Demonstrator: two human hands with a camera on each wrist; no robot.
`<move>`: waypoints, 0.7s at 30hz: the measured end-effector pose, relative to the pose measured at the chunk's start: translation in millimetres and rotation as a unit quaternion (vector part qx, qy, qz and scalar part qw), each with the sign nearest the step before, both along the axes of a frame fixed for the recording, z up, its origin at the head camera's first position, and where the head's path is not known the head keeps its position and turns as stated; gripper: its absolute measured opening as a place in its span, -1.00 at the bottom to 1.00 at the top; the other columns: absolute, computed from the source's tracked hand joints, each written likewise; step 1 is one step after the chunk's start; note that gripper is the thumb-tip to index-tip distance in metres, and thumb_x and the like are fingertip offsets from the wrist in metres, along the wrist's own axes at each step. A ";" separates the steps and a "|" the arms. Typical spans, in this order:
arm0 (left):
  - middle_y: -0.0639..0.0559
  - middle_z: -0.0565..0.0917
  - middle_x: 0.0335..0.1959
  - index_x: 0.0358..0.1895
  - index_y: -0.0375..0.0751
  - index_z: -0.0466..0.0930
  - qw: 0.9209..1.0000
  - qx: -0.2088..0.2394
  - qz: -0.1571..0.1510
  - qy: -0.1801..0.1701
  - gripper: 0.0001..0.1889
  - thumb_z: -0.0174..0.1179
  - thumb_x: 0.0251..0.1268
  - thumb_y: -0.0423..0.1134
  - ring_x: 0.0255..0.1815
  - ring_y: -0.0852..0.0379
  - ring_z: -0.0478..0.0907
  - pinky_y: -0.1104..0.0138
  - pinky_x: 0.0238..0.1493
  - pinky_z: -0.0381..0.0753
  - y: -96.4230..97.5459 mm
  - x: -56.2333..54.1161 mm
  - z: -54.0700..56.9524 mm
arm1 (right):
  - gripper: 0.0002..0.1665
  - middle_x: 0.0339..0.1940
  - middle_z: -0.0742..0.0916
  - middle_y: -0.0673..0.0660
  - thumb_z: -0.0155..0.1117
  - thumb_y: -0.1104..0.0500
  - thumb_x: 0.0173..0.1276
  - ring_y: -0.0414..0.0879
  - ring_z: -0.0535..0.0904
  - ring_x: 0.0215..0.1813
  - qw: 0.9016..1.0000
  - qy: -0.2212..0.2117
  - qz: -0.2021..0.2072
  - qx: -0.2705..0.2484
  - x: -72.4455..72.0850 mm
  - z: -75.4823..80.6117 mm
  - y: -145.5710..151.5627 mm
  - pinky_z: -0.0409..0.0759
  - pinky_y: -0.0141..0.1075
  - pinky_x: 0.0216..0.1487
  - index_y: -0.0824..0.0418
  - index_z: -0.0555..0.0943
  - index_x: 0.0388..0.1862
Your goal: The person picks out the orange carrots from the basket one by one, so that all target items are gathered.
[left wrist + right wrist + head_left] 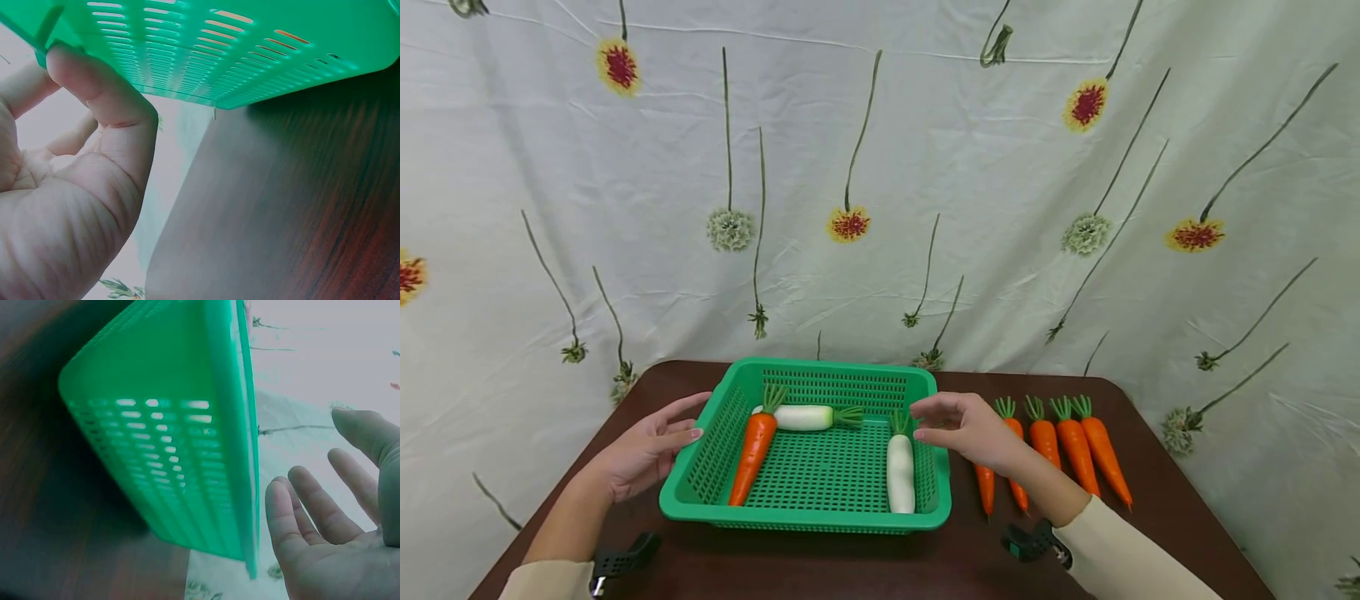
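A green plastic basket (805, 518) sits on the dark table, holding a carrot (754, 454) and two white radishes, one lying crosswise (803, 417) at the back and one lengthwise (900, 475) on the right. My left hand (643, 446) is at the basket's left rim; in the left wrist view its thumb (75, 69) meets the rim's edge, with the fingertips partly hidden. My right hand (966, 425) hovers by the right rim, thumb and fingers apart. In the right wrist view, its loosely spread fingers (322, 506) stand clear of the basket's side (156, 450).
Several carrots (1075, 450) lie in a row on the table (820, 575), right of the basket, partly behind my right forearm. A white flowered cloth (880, 167) hangs behind the table. Each wrist wears a black strap.
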State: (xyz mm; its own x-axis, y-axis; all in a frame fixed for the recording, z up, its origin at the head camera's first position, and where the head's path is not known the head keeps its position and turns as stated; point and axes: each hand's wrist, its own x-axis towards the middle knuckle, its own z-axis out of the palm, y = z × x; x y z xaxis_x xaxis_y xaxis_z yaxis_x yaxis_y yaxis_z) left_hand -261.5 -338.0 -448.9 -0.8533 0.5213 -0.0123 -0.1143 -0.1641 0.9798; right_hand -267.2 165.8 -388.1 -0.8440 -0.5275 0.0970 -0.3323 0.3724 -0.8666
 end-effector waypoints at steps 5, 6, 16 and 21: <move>0.07 0.68 0.21 0.65 0.01 -0.16 1.000 -0.003 -0.001 -0.002 -0.34 -0.14 0.66 -0.42 0.14 -0.01 0.73 0.00 0.12 0.72 -0.4 -0.3 0.5 | -0.56 0.22 0.73 0.16 0.42 0.07 0.41 0.03 0.66 0.16 0.999 0.012 0.030 0.011 -3.9 3.2 -14.6 0.70 -0.25 0.04 0.10 0.67 0.23; 0.07 0.68 0.21 0.65 0.02 -0.16 1.000 -0.003 -0.001 -0.003 -0.34 -0.14 0.66 -0.42 0.14 -0.01 0.73 0.00 0.12 0.72 -0.4 -0.3 0.5 | -0.57 0.22 0.73 0.16 0.42 0.07 0.41 0.02 0.66 0.17 0.999 0.013 0.037 0.013 -4.5 3.3 -17.1 0.70 -0.24 0.07 0.11 0.67 0.23; 0.08 0.66 0.22 0.64 0.02 -0.15 1.000 0.000 -0.006 -0.002 -0.34 -0.14 0.66 -0.42 0.15 -0.01 0.73 0.01 0.14 0.72 -0.1 -0.2 -1.4 | -0.59 0.18 0.74 0.01 0.44 0.04 0.39 -0.08 0.67 0.16 0.997 -0.005 0.068 0.038 -10.4 4.4 -40.9 0.69 -0.25 0.13 0.01 0.68 0.20; 0.08 0.67 0.21 0.64 0.02 -0.14 1.000 0.000 -0.006 -0.001 -0.35 -0.14 0.66 -0.41 0.15 -0.01 0.73 -0.01 0.13 0.72 -0.1 -0.4 0.1 | -0.57 0.18 0.75 0.01 0.43 0.06 0.40 -0.12 0.67 0.14 0.996 -0.017 0.077 0.052 -12.7 6.9 -53.4 0.67 -0.23 0.15 0.02 0.66 0.23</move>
